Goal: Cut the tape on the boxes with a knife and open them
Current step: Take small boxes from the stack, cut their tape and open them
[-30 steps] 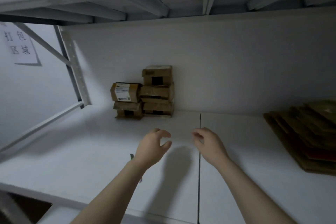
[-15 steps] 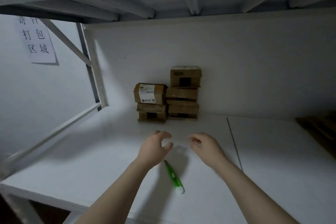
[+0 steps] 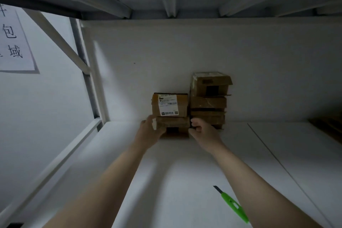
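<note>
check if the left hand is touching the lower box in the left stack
Touching: the head view shows the left hand wrapped round the left end of the lower box.

Wall sign point(image 3: 15, 42): characters 包, 域 readable. Shipping label point(image 3: 168, 104) on box point(image 3: 182, 105): print illegible.

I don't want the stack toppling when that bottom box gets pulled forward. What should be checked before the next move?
1. Hold of the left hand on the lower box: ok, it holds the left end.
2. Grip of the right hand on the right end: cannot tell; its fingers curl at the edge.
3. Top of the lower box free: not ok, the labelled box sits on it.
4. Room on the right: not ok, the taller stack stands close beside it.
5. Safe place for the knife: not ok, it lies on the shelf by the right forearm, blade out.
</note>
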